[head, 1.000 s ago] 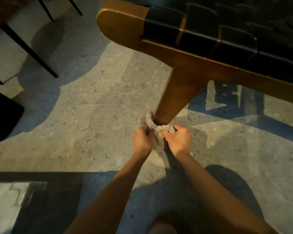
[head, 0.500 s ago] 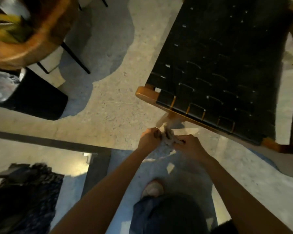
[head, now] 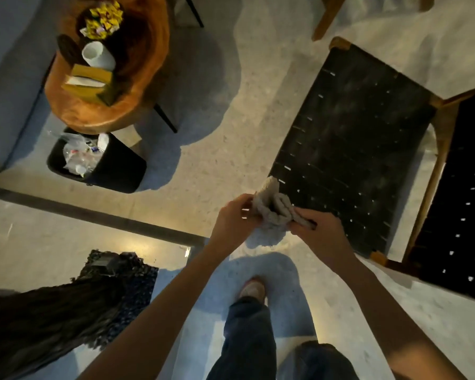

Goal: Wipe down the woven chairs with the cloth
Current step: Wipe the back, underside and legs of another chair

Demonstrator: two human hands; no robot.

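Head view, step: judged as gathering the cloth (head: 272, 212) into a pad for wiping; the woven chair (head: 348, 149) seat shows grey dusty smears, so wiping looks unfinished.
Left hand (head: 232, 220): fingers curled, pinching the cloth's left end.
Right hand (head: 317, 231): fingers closed over the cloth's twisted tail.
Cloth: bunched between both hands, over the seat corner nearest them. Its long axis runs hand to hand, and one flap points away from the left hand.
Next move: probably calls for a flat pad in one hand, lowered onto the seat just beyond the right hand and swept along the straps.
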